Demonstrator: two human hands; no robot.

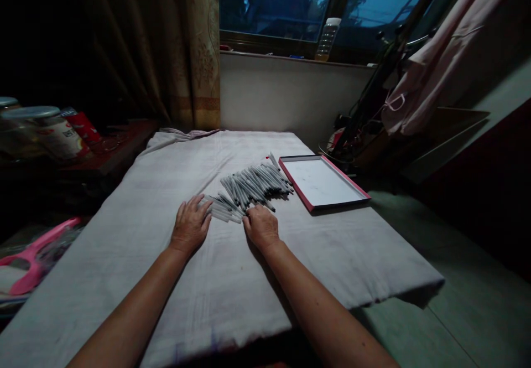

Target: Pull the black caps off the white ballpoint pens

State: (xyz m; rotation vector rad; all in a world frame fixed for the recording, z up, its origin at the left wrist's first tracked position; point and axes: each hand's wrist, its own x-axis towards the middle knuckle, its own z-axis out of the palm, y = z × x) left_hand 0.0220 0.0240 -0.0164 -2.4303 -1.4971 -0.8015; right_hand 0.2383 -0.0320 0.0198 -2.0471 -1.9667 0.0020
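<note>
A heap of several thin grey sticks, like pen tubes (253, 186), lies in the middle of a table covered with a pale cloth (166, 279). My left hand (189, 225) rests palm down at the near left end of the heap, fingers spread over a few clear tubes. My right hand (260, 226) is curled at the near end of the heap, its fingertips hidden among the sticks. A shallow red-rimmed tray with a white bottom (322, 182) lies just right of the heap.
Lidded jars (53, 130) stand on a dark side table at the left. A pink plastic object (37, 249) lies below them. A curtain, a window and a bottle (327, 39) on the sill are behind. Clothes hang at the right.
</note>
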